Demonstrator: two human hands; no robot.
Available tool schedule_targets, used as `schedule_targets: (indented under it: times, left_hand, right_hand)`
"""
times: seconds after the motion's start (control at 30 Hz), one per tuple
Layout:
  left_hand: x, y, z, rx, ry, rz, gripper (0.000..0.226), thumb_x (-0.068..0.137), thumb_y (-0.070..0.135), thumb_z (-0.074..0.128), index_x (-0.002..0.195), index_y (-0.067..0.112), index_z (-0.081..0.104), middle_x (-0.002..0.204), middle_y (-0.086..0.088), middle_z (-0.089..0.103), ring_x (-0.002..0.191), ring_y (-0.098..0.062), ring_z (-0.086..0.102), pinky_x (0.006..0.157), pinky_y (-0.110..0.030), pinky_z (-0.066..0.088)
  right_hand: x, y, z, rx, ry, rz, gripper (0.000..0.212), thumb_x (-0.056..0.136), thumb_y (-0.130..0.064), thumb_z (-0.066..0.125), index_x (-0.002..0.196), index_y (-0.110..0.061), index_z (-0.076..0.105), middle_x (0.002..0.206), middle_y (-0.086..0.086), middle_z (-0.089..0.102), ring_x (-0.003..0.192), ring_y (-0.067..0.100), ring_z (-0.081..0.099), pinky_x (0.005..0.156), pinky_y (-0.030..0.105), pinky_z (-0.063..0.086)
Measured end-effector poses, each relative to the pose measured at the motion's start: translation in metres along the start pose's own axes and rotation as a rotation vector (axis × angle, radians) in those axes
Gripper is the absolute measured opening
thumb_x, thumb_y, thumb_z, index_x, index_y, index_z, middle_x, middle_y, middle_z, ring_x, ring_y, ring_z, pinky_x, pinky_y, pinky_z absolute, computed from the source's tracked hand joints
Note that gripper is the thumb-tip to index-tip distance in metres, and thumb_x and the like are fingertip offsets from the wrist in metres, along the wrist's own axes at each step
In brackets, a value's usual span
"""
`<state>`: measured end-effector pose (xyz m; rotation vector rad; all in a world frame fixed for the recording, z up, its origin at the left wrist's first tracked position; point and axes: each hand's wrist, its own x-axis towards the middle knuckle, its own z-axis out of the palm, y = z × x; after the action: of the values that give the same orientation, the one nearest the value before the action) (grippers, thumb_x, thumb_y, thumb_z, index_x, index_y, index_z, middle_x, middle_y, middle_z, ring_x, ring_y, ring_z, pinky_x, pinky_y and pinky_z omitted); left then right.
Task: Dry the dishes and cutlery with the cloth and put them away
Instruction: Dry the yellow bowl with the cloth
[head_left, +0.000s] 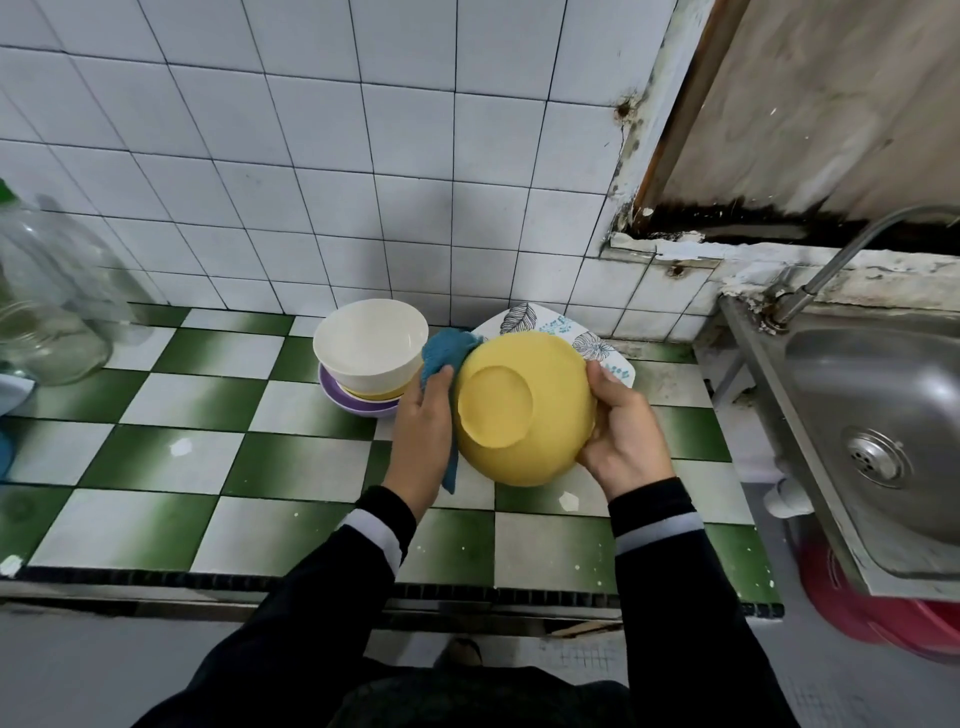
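Observation:
A yellow bowl (524, 410) is held above the tiled counter with its underside and foot ring turned toward me. My right hand (623, 436) grips its right rim, fingers curled round the edge. My left hand (423, 431) holds a blue cloth (444, 353) against the bowl's left side; the cloth sticks out above and below the hand. Behind, a cream bowl (369, 345) sits stacked on a yellow one and a purple one (353, 402). A white leaf-patterned plate (545, 322) lies behind the held bowl, mostly hidden.
The counter (208, 457) has green and white checked tiles. A steel sink (883, 415) with a tap (831, 265) stands at the right. Clear plastic jars (47, 306) stand at the left. A red basin (893, 618) sits below the sink.

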<state>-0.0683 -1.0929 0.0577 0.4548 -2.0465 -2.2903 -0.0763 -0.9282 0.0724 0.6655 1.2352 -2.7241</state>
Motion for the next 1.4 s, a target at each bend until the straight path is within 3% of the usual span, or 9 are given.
schedule_targets:
  times: [0.17, 0.33, 0.47, 0.57, 0.7, 0.8, 0.93, 1.27, 1.4]
  left_hand:
    - [-0.012, -0.018, 0.001, 0.047, 0.05, 0.22, 0.026, 0.104, 0.03, 0.043, 0.128, 0.022, 0.05, 0.12, 0.002, 0.057, 0.105, -0.001, 0.053, 0.086, -0.016, 0.043]
    - [-0.016, -0.036, 0.0, 0.334, 0.015, 0.584, 0.052, 0.097, 0.035, 0.044, 0.138, 0.003, 0.049, 0.138, -0.013, 0.048, 0.128, -0.023, 0.047, 0.106, -0.04, 0.042]
    - [-0.015, -0.052, 0.001, 0.698, -0.049, 0.987, 0.045, 0.093, 0.027, 0.049, 0.135, 0.01, 0.05, 0.148, -0.011, 0.043, 0.141, -0.036, 0.035, 0.113, -0.054, 0.03]
    - [-0.017, -0.063, -0.004, 0.918, -0.153, 1.145, 0.049, 0.09, 0.028, 0.05, 0.138, 0.017, 0.048, 0.152, -0.007, 0.041, 0.146, -0.034, 0.027, 0.117, -0.055, 0.023]
    - [-0.014, -0.056, -0.002, 0.886, -0.133, 1.067, 0.053, 0.093, 0.026, 0.046, 0.145, 0.018, 0.043, 0.155, -0.006, 0.037, 0.148, -0.033, 0.022, 0.119, -0.051, 0.02]
    - [-0.019, -0.042, 0.003, 0.525, -0.058, 0.82, 0.042, 0.098, 0.025, 0.044, 0.14, 0.017, 0.047, 0.144, -0.006, 0.049, 0.138, -0.024, 0.041, 0.113, -0.037, 0.035]
    - [-0.019, -0.003, 0.004, -0.051, 0.211, 0.363, 0.014, 0.104, 0.02, 0.044, 0.106, 0.026, 0.056, 0.092, 0.009, 0.059, 0.079, 0.008, 0.056, 0.07, -0.012, 0.045]
    - [0.006, -0.008, -0.019, 0.482, -0.16, 0.416, 0.036, 0.102, 0.021, 0.047, 0.137, 0.015, 0.052, 0.127, 0.004, 0.06, 0.114, -0.006, 0.053, 0.095, -0.013, 0.04]
    - [-0.002, -0.02, -0.022, 0.496, -0.167, 0.465, 0.02, 0.101, 0.012, 0.049, 0.118, 0.013, 0.059, 0.104, 0.003, 0.062, 0.096, -0.004, 0.056, 0.08, -0.007, 0.04]
  right_hand:
    - [0.008, 0.022, 0.002, 0.269, 0.151, 0.103, 0.014, 0.102, -0.018, 0.052, 0.101, -0.017, 0.066, 0.08, -0.004, 0.076, 0.092, 0.016, 0.064, 0.107, 0.05, 0.042]
    - [0.01, 0.033, 0.007, 0.397, 0.121, 0.098, 0.021, 0.105, -0.019, 0.045, 0.103, -0.011, 0.064, 0.086, 0.004, 0.076, 0.11, 0.022, 0.063, 0.11, 0.052, 0.038]
    - [0.006, 0.033, 0.014, 0.403, 0.085, 0.121, 0.031, 0.106, -0.02, 0.04, 0.096, -0.002, 0.063, 0.079, 0.016, 0.074, 0.085, 0.027, 0.07, 0.098, 0.047, 0.048]
    - [0.003, 0.033, 0.013, 0.306, 0.02, 0.199, 0.042, 0.097, -0.026, 0.05, 0.078, 0.007, 0.069, 0.072, 0.023, 0.07, 0.061, 0.031, 0.072, 0.06, 0.042, 0.061]
    - [0.005, 0.035, 0.016, 0.187, -0.063, 0.109, 0.069, 0.058, -0.027, 0.091, 0.109, -0.001, 0.054, 0.099, 0.023, 0.06, 0.091, 0.03, 0.064, 0.091, 0.041, 0.056]
    - [0.006, 0.034, 0.016, 0.102, 0.005, -0.035, 0.015, 0.102, -0.017, 0.052, 0.089, -0.011, 0.053, 0.073, 0.002, 0.064, 0.061, 0.01, 0.061, 0.057, 0.025, 0.055]
    - [0.005, 0.028, 0.01, 0.063, 0.08, -0.091, 0.029, 0.107, -0.009, 0.038, 0.083, -0.015, 0.053, 0.061, -0.011, 0.061, 0.051, 0.001, 0.056, 0.05, 0.018, 0.049]
    - [-0.003, 0.034, 0.021, 0.037, 0.016, -0.1, 0.025, 0.105, -0.013, 0.044, 0.086, -0.015, 0.06, 0.072, -0.01, 0.066, 0.065, 0.002, 0.057, 0.067, 0.022, 0.05]
    - [-0.002, 0.034, 0.016, 0.078, 0.076, -0.119, 0.029, 0.106, -0.01, 0.042, 0.081, -0.015, 0.057, 0.067, -0.009, 0.064, 0.063, 0.004, 0.055, 0.055, 0.017, 0.051]
